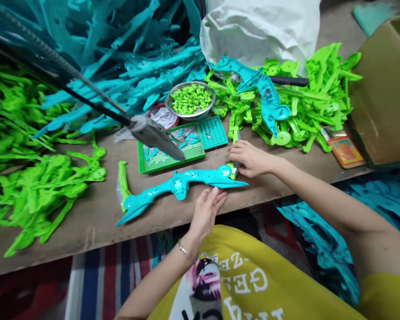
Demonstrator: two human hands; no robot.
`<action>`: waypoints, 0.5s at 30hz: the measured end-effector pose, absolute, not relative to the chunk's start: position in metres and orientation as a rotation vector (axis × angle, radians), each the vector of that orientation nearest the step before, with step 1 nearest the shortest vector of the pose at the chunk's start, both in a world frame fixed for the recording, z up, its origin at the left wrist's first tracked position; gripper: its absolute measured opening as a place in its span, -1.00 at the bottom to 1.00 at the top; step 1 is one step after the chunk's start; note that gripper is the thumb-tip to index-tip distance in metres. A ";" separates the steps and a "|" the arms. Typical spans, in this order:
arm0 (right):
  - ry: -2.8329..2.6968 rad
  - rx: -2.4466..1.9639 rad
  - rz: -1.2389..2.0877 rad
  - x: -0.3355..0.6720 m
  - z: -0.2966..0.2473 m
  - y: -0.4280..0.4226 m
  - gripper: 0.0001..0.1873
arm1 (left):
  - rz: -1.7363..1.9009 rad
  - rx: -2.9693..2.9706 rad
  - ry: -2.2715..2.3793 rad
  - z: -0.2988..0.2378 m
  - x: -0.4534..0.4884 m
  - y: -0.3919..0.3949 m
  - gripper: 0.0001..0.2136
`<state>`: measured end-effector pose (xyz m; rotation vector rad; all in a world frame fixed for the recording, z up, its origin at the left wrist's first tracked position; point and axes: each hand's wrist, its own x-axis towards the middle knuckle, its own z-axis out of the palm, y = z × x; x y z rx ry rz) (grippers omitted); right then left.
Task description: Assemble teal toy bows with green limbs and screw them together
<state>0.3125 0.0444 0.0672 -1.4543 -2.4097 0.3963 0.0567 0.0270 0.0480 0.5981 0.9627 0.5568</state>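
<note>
A long teal plastic bow-shaped toy part (180, 184) lies on the wooden table (86, 231) near its front edge. My left hand (206, 209) rests at the part's near side, fingers stretched out and touching its edge. My right hand (250, 158) lies beside the part's right end, fingers curled over a small green piece with a dark tip (235, 168). A green curved part (122, 182) lies under the teal part's left end.
A hanging powered screwdriver (156, 135) points over a green tray (173, 153) and a teal tray (213, 132). A metal bowl of green pieces (190, 100) stands behind. Heaps of green parts (303, 98) and teal parts (136, 58) surround; cardboard box (383, 89) at right.
</note>
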 end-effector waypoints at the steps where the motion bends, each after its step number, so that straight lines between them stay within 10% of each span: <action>1: -2.404 -1.420 0.421 0.312 0.069 0.046 -0.52 | 0.557 0.588 0.970 0.050 0.060 0.031 -0.60; 15: -2.495 -1.545 0.493 0.299 0.091 0.013 -0.63 | 0.521 0.529 0.973 0.059 0.059 0.026 -0.59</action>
